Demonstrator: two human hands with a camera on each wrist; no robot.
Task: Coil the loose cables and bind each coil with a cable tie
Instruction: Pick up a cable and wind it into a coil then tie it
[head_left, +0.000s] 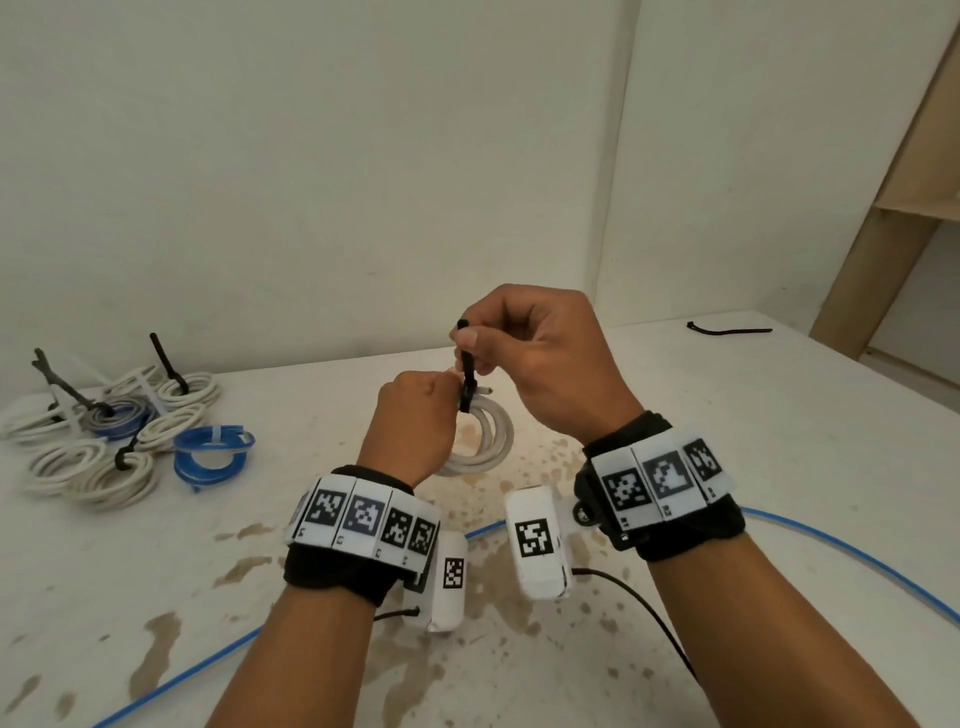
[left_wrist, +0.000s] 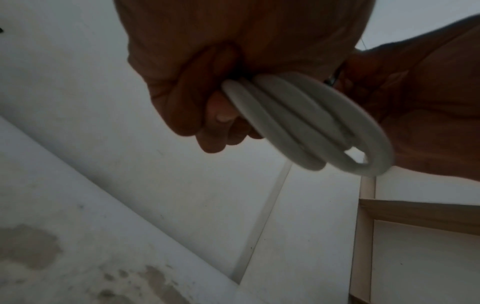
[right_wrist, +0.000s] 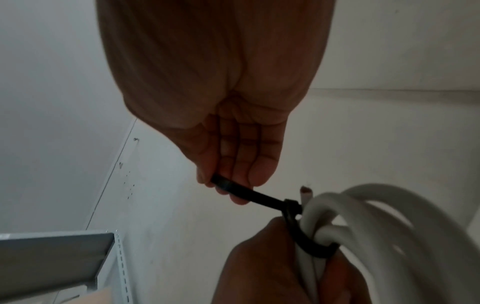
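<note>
1. Loose blue cable (head_left: 857, 556) lies uncoiled across the near table (head_left: 779, 415).
2. Left hand (head_left: 410, 421) grips the white coil (head_left: 493, 441) above the table; right hand (head_left: 540, 353) pinches the black tie (head_left: 467, 374) looped round it, apparently tightening.
3. Bound coils (head_left: 124, 431) sit far left; a spare tie (head_left: 727, 329) waits.

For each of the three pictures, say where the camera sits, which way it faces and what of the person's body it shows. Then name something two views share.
Head: worn on the head, looks forward and down at the table; shows both forearms.
Left wrist: looks along the left hand gripping the white coil.
Right wrist: looks along the right hand pinching the black cable tie.
Shared: the white coil shows in all three.
</note>
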